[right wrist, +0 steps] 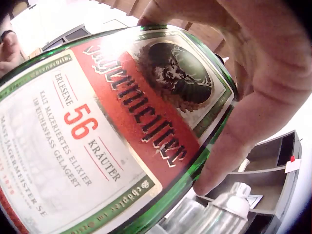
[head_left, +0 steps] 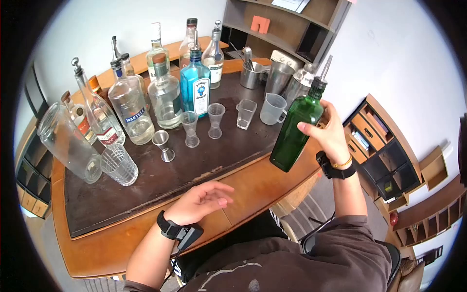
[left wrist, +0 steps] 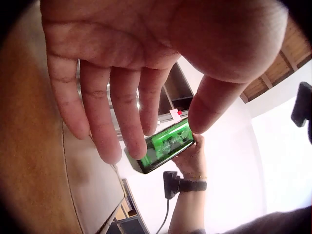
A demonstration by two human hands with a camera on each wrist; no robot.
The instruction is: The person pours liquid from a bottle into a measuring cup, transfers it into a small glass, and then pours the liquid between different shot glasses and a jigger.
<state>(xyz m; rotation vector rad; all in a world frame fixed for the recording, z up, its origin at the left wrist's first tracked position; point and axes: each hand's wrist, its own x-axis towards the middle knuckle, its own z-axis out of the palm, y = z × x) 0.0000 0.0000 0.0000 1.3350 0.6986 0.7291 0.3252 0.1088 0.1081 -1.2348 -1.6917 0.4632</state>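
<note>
My right hand (head_left: pixel 331 134) grips a green Jägermeister bottle (head_left: pixel 297 127) by its upper body, thumb on one side and fingers round the other. The bottle tilts slightly, its metal pourer (head_left: pixel 326 67) pointing up, and it is held over the right front edge of the table. In the right wrist view the bottle's label (right wrist: pixel 107 126) fills much of the picture. My left hand (head_left: pixel 199 200) hovers palm up over the table's front edge, holding nothing. Its fingers (left wrist: pixel 97 107) are loosely bent in the left wrist view, with the green bottle beyond them.
Several liquor bottles (head_left: pixel 129 104) stand along the table's back and left. In front are a cut-glass tumbler (head_left: pixel 119 165), a metal jigger (head_left: pixel 164 146), clear jiggers (head_left: pixel 191 129) and a plastic measuring cup (head_left: pixel 273 109). Metal shakers (head_left: pixel 279 77) stand at the back right. A dark mat (head_left: pixel 194 160) covers the tabletop.
</note>
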